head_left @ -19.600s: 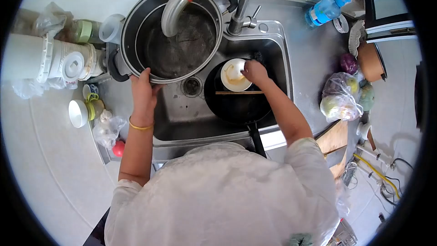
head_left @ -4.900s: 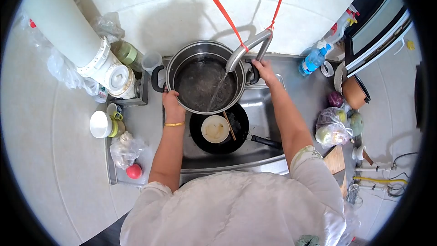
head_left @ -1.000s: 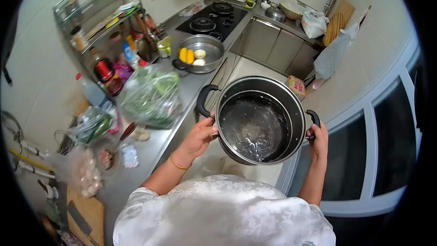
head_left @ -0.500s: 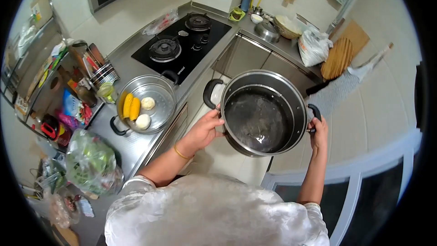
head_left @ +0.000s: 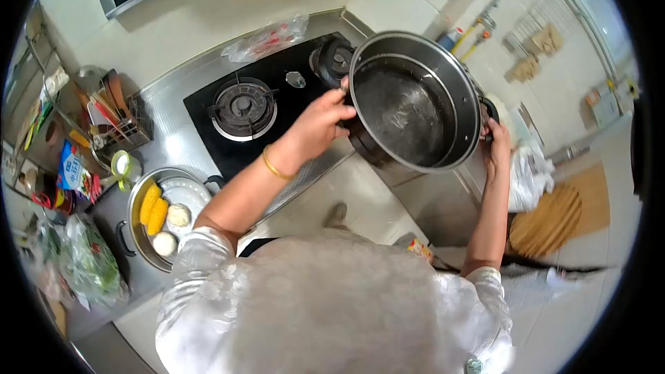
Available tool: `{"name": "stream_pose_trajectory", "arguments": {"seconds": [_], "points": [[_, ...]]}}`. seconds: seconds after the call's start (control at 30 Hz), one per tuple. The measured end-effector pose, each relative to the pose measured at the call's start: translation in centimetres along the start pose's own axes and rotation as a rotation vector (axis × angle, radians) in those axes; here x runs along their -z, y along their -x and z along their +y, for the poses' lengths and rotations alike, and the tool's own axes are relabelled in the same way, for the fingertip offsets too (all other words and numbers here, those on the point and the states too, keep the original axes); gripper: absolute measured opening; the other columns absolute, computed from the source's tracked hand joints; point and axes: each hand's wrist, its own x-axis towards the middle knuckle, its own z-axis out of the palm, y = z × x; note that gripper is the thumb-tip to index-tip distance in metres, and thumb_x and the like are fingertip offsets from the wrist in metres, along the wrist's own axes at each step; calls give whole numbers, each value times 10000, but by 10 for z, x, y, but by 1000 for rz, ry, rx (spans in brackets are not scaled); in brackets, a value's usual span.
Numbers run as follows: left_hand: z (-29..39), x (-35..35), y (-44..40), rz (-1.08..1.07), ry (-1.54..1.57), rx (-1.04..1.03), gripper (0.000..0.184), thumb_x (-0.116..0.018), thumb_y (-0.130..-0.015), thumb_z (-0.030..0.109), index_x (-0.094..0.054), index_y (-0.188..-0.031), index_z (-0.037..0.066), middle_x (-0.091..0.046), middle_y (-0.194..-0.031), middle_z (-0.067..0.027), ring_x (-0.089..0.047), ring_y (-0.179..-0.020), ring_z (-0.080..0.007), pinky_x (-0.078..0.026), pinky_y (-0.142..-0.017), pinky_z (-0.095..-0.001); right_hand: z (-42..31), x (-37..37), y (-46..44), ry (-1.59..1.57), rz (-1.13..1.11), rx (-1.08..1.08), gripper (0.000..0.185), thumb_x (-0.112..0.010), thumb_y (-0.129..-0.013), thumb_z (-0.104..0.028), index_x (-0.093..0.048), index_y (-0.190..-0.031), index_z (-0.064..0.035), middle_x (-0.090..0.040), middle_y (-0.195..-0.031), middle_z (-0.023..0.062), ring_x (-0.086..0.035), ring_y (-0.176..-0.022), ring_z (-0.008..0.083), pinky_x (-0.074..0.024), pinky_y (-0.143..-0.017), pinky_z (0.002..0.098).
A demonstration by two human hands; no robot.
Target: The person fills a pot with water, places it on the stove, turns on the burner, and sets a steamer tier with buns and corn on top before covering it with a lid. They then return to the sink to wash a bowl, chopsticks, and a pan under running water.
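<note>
A large steel pot (head_left: 405,107) with some water in it is held up in front of me, close to the right end of the gas stove (head_left: 294,97). My left hand (head_left: 315,125) grips its left side, where the handle is mostly hidden. At the other side my right hand (head_left: 495,145) is wrapped round the black handle. On the counter to the left stands a steamer pan (head_left: 128,197) holding yellow corn (head_left: 153,209) and two pale round pieces (head_left: 179,215).
The left burner (head_left: 242,107) shows bare. A crumpled plastic bag (head_left: 267,38) lies behind the stove. Bagged greens (head_left: 90,263) and a utensil rack (head_left: 131,131) occupy the left counter. To the right are a white bag (head_left: 528,176) and a round wooden board (head_left: 547,220).
Both hands have carried the pot up and forward, from over the floor to near the stove's right end. My view has shifted, so the steamer pan sits lower and further left.
</note>
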Motion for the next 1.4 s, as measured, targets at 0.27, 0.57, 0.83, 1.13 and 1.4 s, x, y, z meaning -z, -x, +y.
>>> {"name": "stream_pose_trajectory", "arguments": {"seconds": [0.27,0.57,0.83,1.13,1.4], "points": [[-6,60,-155,370,30,-154,416,-533,-821,197,-454,-1229,164,-438,-1235,2,-393,-1148,-198,-243,-915,-594,96,-48,-258,-14,-306,-28,122,-540,-848,-167,-489,-785,-76,-491,-651,18,-477,-575,115,-387,-536,247],[-33,143,-248,726,110,-246,177,-568,-807,242,-545,-959,153,-509,-1066,-1,-421,-1071,-189,-295,-885,-597,195,-123,-407,-154,-578,-172,117,-552,-838,-119,-456,-839,-50,-466,-674,25,-471,-613,110,-392,-531,236],[-43,167,-263,850,198,-267,178,-550,-802,221,-545,-952,124,-537,-1050,-33,-464,-1029,-229,-282,-874,-608,232,-143,-436,-93,-693,-235,129,-577,-835,-174,-499,-894,-89,-500,-698,0,-482,-596,89,-381,-514,217],[-41,157,-260,744,123,-285,356,-573,-806,244,-503,-1142,148,-465,-1210,-40,-343,-1185,-229,-163,-968,-608,248,-151,-452,-96,-666,-243,320,-504,-885,-369,-506,-821,-56,-552,-766,58,-519,-645,142,-433,-560,258],[-90,120,-129,940,97,-226,615,-543,-848,302,-295,-1361,72,-386,-1358,-66,-324,-1262,-200,-170,-1030,-485,276,-115,-318,392,-730,-542,440,-441,-880,-497,-557,-936,-76,-567,-668,57,-545,-532,146,-442,-471,265]]}}
